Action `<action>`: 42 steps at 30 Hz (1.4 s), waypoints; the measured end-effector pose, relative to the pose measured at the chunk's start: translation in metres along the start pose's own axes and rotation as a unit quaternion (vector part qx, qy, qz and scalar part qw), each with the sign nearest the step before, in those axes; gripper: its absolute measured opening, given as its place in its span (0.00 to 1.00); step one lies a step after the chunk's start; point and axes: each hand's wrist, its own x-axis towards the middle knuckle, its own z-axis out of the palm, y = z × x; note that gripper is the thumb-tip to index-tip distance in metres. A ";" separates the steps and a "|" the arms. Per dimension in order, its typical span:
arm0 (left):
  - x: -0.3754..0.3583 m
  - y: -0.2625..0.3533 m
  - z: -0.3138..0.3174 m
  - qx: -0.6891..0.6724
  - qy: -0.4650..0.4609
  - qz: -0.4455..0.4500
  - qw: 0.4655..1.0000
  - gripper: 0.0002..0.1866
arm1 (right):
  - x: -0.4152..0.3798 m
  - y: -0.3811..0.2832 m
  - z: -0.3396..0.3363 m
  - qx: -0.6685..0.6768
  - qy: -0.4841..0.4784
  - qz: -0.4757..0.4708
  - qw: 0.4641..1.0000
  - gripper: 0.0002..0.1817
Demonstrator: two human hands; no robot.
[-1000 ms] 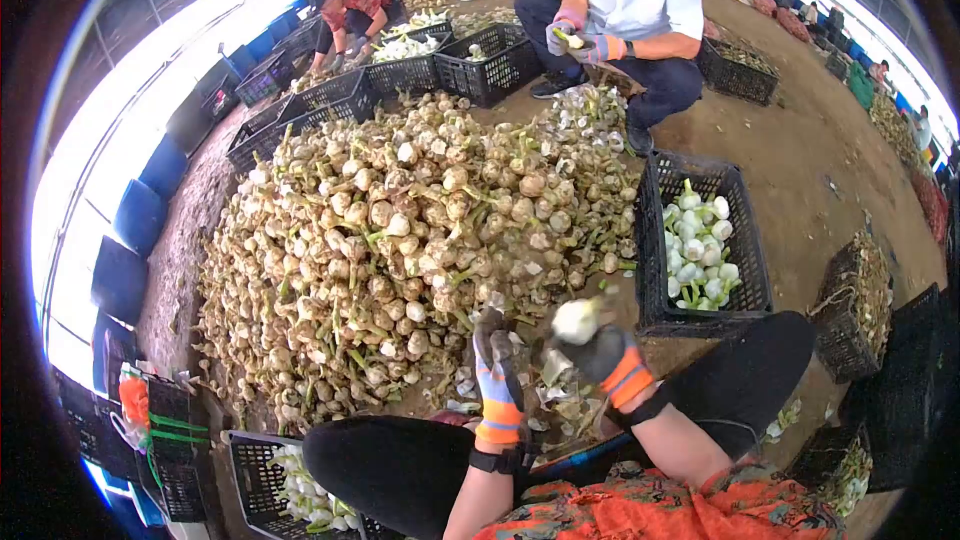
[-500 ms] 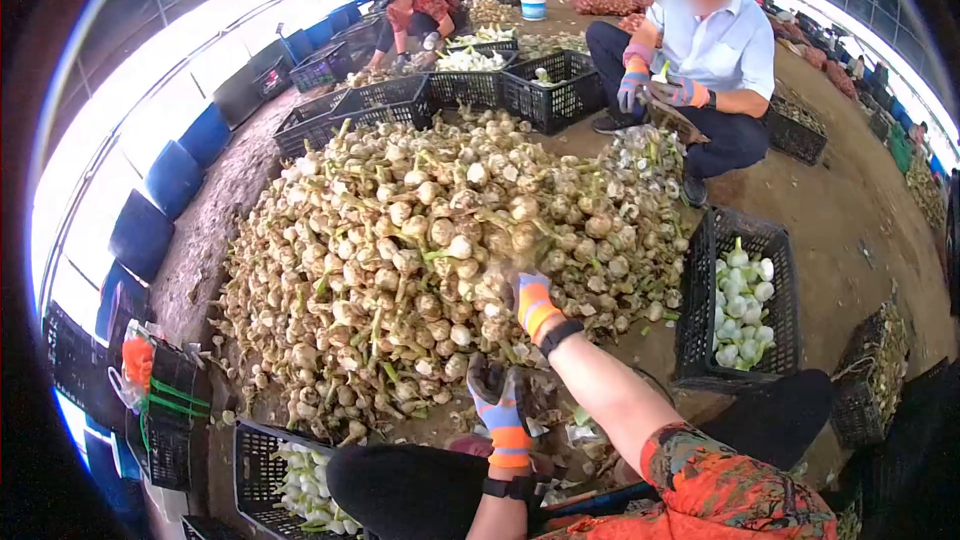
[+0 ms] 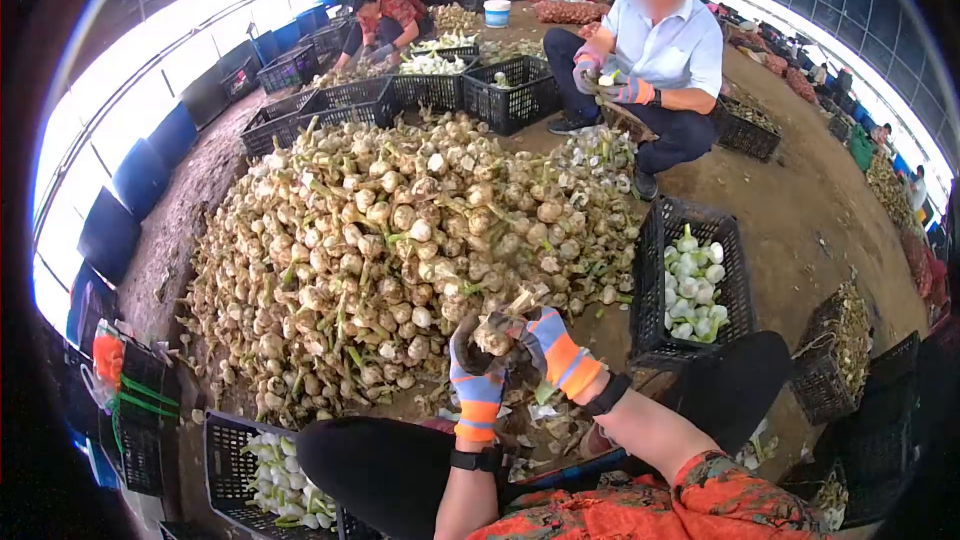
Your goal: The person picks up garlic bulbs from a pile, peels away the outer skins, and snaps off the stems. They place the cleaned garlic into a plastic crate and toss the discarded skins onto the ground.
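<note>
A dirty garlic bulb (image 3: 493,337) with a dry stem is held between my two gloved hands, low over the near edge of a large heap of unpeeled garlic (image 3: 350,250). My left hand (image 3: 474,375) has its dark fingers closed against the bulb's left side. From the right, my right hand (image 3: 550,345) grips the bulb and stem. Loose skins (image 3: 545,410) lie below the hands. To the right stands a black crate (image 3: 735,310) holding clean white bulbs (image 3: 693,285); at lower left another crate (image 3: 222,480) holds white bulbs with green stems.
Across the heap a co-worker (image 3: 650,50) squats, holding a bulb in gloved hands. Black crates (image 3: 510,95) line the heap's far side. More people work at the back left. A crate of scraps (image 3: 835,350) stands at right, and a white bucket (image 3: 497,12) farther back.
My right hand has come back from the heap to my left hand, and a garlic bulb is now held between them. The view has shifted slightly to the right.
</note>
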 end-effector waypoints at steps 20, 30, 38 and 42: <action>-0.015 0.009 0.007 -0.278 -0.016 -0.153 0.948 0.27 | -0.035 -0.048 -0.040 -0.283 -0.148 0.058 0.946 0.25; -0.013 0.012 0.011 -0.126 -0.104 0.024 0.986 0.26 | -0.053 -0.068 -0.035 0.025 -0.099 0.060 0.993 0.26; -0.013 -0.004 0.001 -0.040 -0.034 0.021 0.998 0.43 | -0.053 -0.044 -0.022 -0.127 -0.026 0.010 0.991 0.20; -0.015 -0.009 -0.006 -0.124 -0.047 -0.008 0.991 0.41 | -0.068 -0.060 -0.009 -0.007 -0.146 -0.030 0.989 0.22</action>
